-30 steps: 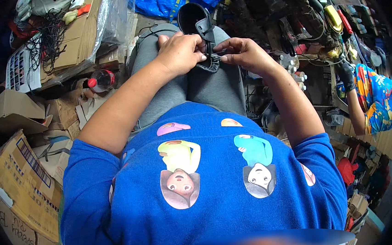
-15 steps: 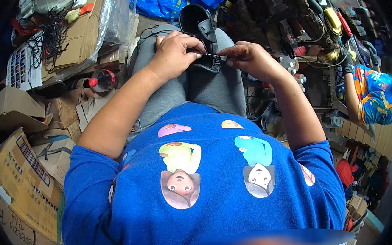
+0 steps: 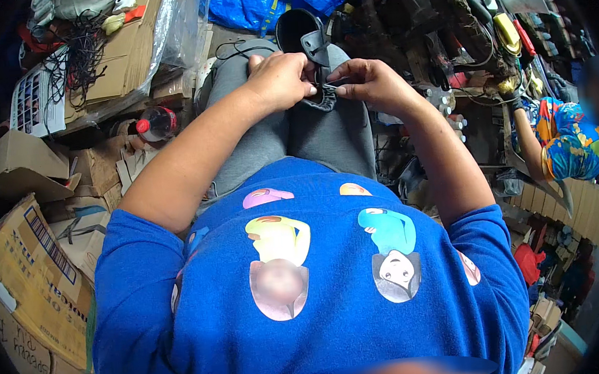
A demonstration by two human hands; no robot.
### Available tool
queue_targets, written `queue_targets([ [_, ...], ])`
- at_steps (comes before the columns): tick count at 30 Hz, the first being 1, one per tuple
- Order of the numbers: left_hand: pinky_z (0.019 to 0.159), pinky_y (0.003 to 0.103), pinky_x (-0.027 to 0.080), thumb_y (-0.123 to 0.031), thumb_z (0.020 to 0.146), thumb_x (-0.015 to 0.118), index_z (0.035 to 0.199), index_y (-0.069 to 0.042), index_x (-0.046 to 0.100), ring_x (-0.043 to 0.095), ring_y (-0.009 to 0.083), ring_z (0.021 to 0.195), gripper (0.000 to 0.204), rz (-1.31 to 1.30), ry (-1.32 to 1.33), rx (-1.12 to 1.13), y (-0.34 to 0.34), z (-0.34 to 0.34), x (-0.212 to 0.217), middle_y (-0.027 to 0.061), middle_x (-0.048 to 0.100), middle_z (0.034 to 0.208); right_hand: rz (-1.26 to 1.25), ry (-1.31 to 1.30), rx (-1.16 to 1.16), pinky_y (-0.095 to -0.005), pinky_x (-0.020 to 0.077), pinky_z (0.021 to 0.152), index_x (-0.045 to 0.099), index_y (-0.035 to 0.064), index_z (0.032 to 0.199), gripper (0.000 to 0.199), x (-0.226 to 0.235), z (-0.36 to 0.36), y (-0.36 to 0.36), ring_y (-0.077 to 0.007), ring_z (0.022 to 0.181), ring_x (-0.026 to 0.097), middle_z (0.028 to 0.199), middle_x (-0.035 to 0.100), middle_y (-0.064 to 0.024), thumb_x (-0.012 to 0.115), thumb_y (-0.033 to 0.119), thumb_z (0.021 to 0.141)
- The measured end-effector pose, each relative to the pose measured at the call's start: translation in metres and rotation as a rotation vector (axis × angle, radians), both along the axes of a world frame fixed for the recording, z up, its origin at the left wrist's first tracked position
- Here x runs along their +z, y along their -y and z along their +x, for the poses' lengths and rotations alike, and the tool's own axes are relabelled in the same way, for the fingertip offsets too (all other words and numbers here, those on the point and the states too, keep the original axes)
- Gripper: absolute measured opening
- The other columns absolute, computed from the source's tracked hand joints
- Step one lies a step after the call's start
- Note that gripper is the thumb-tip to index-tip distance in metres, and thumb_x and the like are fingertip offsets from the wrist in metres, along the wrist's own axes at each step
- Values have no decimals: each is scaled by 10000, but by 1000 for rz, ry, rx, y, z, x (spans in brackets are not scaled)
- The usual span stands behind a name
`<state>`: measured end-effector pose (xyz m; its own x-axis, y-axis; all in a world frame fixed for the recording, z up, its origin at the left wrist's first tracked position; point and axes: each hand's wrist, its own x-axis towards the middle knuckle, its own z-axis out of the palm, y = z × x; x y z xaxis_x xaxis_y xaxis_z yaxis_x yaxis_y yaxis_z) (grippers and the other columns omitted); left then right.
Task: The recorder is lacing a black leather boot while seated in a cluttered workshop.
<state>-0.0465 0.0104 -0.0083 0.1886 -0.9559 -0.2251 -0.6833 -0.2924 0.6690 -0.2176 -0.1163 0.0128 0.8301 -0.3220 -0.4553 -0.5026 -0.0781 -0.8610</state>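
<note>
A black shoe (image 3: 314,48) with a strap rests across my grey-trousered thighs, its open collar pointing away from me. Gathered, puckered edging shows around the end nearest me. My left hand (image 3: 278,80) grips the left side of the shoe, thumb and fingers closed at its middle. From the right, my right hand (image 3: 375,87) pinches a thin, pale, needle-like piece (image 3: 331,85) between thumb and forefinger, right against the shoe. Its exact kind is too small to make out. Fingertips of both hands lie close together and partly cover the shoe's middle.
Left of my legs are a red-capped bottle (image 3: 156,124), cardboard boxes (image 3: 24,168) and a tangle of black cords (image 3: 80,67). A blue plastic sheet (image 3: 243,5) lies beyond my knees. Cluttered tools fill the right, where another person's colourful sleeve (image 3: 573,139) shows.
My left hand has shifted slightly right along the shoe. My right hand has moved slightly left, its outstretched forefinger now bent into a pinch. The other person's arm has moved.
</note>
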Motion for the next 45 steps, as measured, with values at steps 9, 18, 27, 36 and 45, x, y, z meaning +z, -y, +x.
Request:
queue_targets([
  [9, 851, 409, 387, -240, 711, 707, 876, -116, 666, 626, 238, 862, 210, -18, -26, -45, -7, -5, 14, 53, 680, 842, -353, -166, 181, -240, 478, 723, 655, 17, 874, 121, 28, 17, -10, -79, 805, 588, 885, 654, -35, 712, 48, 773],
  [18, 805, 429, 360, -186, 739, 674, 810, -143, 660, 513, 243, 947, 84, -431, 293, -144, -19, 0, 8, 36, 558, 852, -167, -31, 61, -233, 444, 682, 631, 33, 781, 98, 9, -6, 10, -64, 728, 542, 742, 603, 12, 712, 86, 789],
  [27, 800, 435, 364, -141, 839, 557, 900, -120, 585, 557, 259, 943, 70, -96, 196, -139, -26, -4, 23, 62, 613, 862, -139, 105, -123, -240, 458, 663, 579, 20, 835, 211, 4, -31, -11, -76, 737, 556, 835, 607, -9, 759, 98, 759],
  [36, 777, 457, 434, -151, 847, 535, 952, -122, 618, 604, 302, 909, 137, -159, 172, -260, -13, -5, 10, 101, 658, 878, -600, 169, -79, -297, 457, 737, 628, 18, 868, 121, 31, -55, -19, -185, 813, 582, 846, 599, -82, 671, 105, 796],
  [45, 806, 455, 419, -134, 816, 543, 965, -137, 628, 598, 289, 923, 171, -147, 212, -265, -10, -5, 6, 95, 653, 891, -1144, -35, 76, -439, 413, 863, 658, 157, 959, 192, 28, -21, 36, -263, 1038, 546, 1037, 586, -55, 662, 223, 779],
])
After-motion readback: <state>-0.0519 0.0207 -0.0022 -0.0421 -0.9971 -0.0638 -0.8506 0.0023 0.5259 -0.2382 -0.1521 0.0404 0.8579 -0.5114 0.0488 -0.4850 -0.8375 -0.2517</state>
